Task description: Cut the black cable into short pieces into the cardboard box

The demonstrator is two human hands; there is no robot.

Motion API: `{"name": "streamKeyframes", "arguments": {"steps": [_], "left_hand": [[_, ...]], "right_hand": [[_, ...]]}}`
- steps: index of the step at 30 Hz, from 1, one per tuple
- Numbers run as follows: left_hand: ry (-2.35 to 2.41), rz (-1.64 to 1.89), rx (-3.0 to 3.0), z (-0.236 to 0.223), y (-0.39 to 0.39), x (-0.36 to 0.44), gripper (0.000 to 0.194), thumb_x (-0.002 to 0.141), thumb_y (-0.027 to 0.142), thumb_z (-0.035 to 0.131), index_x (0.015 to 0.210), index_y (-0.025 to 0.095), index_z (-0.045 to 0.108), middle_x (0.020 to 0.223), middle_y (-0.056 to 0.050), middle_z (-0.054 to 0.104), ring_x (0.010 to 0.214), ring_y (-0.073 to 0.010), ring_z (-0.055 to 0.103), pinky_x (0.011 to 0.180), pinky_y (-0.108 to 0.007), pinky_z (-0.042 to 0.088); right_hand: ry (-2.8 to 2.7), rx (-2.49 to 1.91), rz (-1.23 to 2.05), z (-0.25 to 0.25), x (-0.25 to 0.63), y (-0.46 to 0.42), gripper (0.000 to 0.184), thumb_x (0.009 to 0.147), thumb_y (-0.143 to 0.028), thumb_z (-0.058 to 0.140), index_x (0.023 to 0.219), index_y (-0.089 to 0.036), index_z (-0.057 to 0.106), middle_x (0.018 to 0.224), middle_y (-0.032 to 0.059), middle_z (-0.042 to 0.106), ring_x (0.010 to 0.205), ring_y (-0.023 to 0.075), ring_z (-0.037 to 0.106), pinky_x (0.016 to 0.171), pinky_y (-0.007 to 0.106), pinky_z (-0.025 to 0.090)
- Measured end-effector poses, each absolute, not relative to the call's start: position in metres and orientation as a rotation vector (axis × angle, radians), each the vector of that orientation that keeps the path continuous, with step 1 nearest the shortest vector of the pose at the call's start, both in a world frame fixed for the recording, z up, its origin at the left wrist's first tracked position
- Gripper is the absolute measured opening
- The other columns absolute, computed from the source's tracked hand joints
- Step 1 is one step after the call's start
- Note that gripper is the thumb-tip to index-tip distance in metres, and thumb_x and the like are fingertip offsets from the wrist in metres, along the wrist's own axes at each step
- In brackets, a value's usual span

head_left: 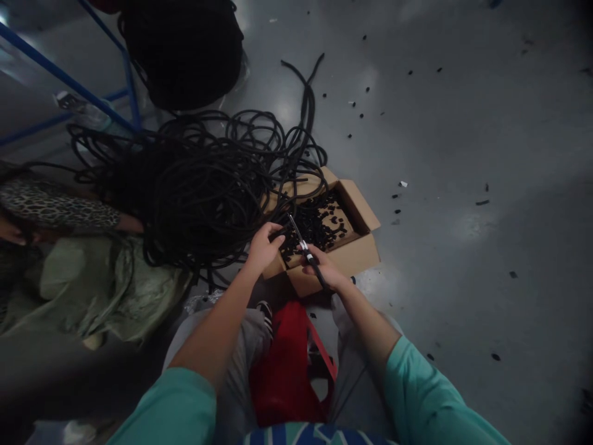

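Observation:
In my right hand (322, 267) is a pair of shears (309, 256) with dark handles and slim metal blades. The blades point up and left over an open cardboard box (359, 256). My left hand (266, 247) is closed on a black cord (280, 232) at the box's left edge, close to the blade tips. Many short black cut pieces (319, 222) lie inside the box. A big tangle of black cord (204, 179) spreads on the floor to the left, with some strands hanging over the box's far left side.
Left of me is another person's patterned sleeve (60, 204) beside green sheeting (92, 278). A blue metal frame (132, 93) and a large black bundle (185, 52) stand behind the tangle. Scattered black bits lie on the grey floor (463, 136). Something red (280, 364) is between my legs.

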State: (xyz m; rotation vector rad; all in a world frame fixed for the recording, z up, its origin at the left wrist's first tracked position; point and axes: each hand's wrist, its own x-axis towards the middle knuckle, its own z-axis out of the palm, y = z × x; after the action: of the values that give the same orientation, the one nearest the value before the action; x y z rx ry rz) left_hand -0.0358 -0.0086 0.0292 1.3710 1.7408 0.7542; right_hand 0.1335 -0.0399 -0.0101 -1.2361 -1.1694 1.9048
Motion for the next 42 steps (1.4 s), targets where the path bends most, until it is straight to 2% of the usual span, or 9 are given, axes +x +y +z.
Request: {"name": "streamKeyframes", "arguments": {"steps": [9,14,29,33,36,38,42], "left_hand": [[1.817,0.61,1.588,0.0282,-0.0099,-0.0418,0.02,0.069,0.017,0.052,0.088,0.017,0.058,0.094,-0.005,0.063,0.092,-0.0184,0.056,0.085,-0.035,0.042],[1.772,0.618,1.575,0.0303,-0.0101,-0.0389,0.021,0.069,0.016,0.052,0.089,0.017,0.058,0.095,-0.005,0.063,0.092,-0.0179,0.056,0.086,-0.034,0.043],[1.762,0.588,1.602,0.0301,-0.0073,-0.0432,0.021,0.071,0.016,0.05,0.089,0.017,0.059,0.093,-0.005,0.064,0.09,-0.0178,0.057,0.084,-0.034,0.043],[1.747,0.643,1.539,0.0332,-0.0048,-0.0453,0.02,0.07,0.015,0.051,0.087,0.017,0.06,0.091,-0.004,0.065,0.088,-0.0176,0.058,0.084,-0.034,0.043],[1.714,0.684,1.488,0.034,-0.004,-0.0458,0.02,0.068,0.014,0.053,0.085,0.018,0.062,0.09,-0.004,0.066,0.087,-0.017,0.059,0.084,-0.033,0.043],[1.695,0.724,1.446,0.0331,-0.004,-0.0455,0.02,0.067,0.015,0.055,0.085,0.017,0.063,0.09,-0.004,0.066,0.086,-0.0168,0.059,0.084,-0.033,0.043],[1.662,0.819,1.296,0.0295,-0.0046,-0.0441,0.021,0.066,0.019,0.057,0.086,0.017,0.063,0.085,-0.003,0.066,0.08,-0.0156,0.06,0.076,-0.03,0.046]], "right_hand": [[-1.41,-1.358,1.747,-0.0192,0.1345,-0.0394,0.055,0.053,-0.012,0.053,0.108,-0.017,0.056,0.09,0.0019,0.06,0.079,0.0157,0.053,0.075,0.03,0.042],[-1.44,-1.403,1.668,-0.0179,0.1343,-0.0385,0.056,0.054,-0.013,0.055,0.11,-0.017,0.056,0.096,0.0022,0.062,0.085,0.017,0.055,0.082,0.032,0.041],[-1.407,-1.388,1.617,-0.0152,0.1345,-0.0344,0.039,0.055,-0.019,0.057,0.092,-0.015,0.065,0.084,0.0023,0.064,0.075,0.0158,0.055,0.072,0.028,0.043],[-1.287,-1.445,1.666,-0.0141,0.1358,-0.0336,0.034,0.055,-0.026,0.061,0.087,-0.014,0.065,0.066,-0.0005,0.056,0.059,0.0112,0.048,0.056,0.024,0.04],[-1.133,-1.484,1.729,-0.0144,0.1367,-0.0337,0.041,0.057,-0.029,0.06,0.095,-0.014,0.062,0.057,-0.0042,0.047,0.048,0.0072,0.038,0.046,0.022,0.035],[-1.102,-1.471,1.733,-0.0158,0.1371,-0.0338,0.044,0.056,-0.028,0.061,0.098,-0.015,0.06,0.06,-0.0044,0.047,0.05,0.0072,0.039,0.049,0.022,0.036],[-1.216,-1.396,1.724,-0.0207,0.1372,-0.0346,0.05,0.053,-0.019,0.059,0.103,-0.018,0.057,0.073,-0.0021,0.055,0.066,0.0114,0.048,0.067,0.027,0.042]]}}
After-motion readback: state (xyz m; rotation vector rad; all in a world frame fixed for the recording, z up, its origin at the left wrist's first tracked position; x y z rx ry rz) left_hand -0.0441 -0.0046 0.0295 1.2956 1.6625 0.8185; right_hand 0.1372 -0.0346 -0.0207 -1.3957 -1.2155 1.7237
